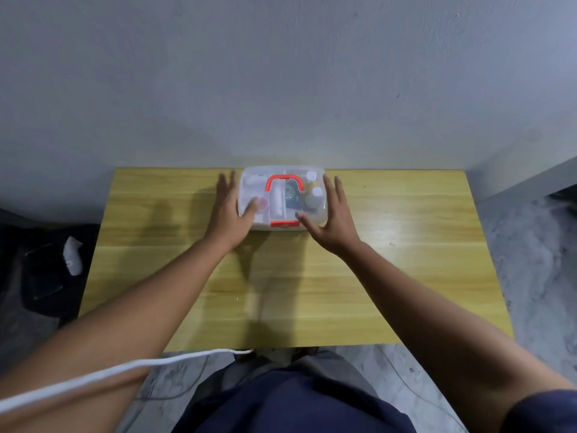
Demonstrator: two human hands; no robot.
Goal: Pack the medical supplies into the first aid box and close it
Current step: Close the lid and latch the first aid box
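Observation:
A clear plastic first aid box [282, 196] with a red handle [284, 182] and a red front latch [284, 224] stands at the far middle of the wooden table, its lid down. Through the lid I see white bottles, a white roll and a dark green packet inside. My left hand [229, 210] rests against the box's left side, fingers spread, thumb on the lid's front left corner. My right hand [332, 214] lies flat against the right side, thumb on the lid near the latch. Neither hand grips anything.
The light wooden table [281, 285] stands against a grey wall. A white cable [125, 368] crosses my left forearm. On the floor at the left lie dark bags and a white object [73, 256].

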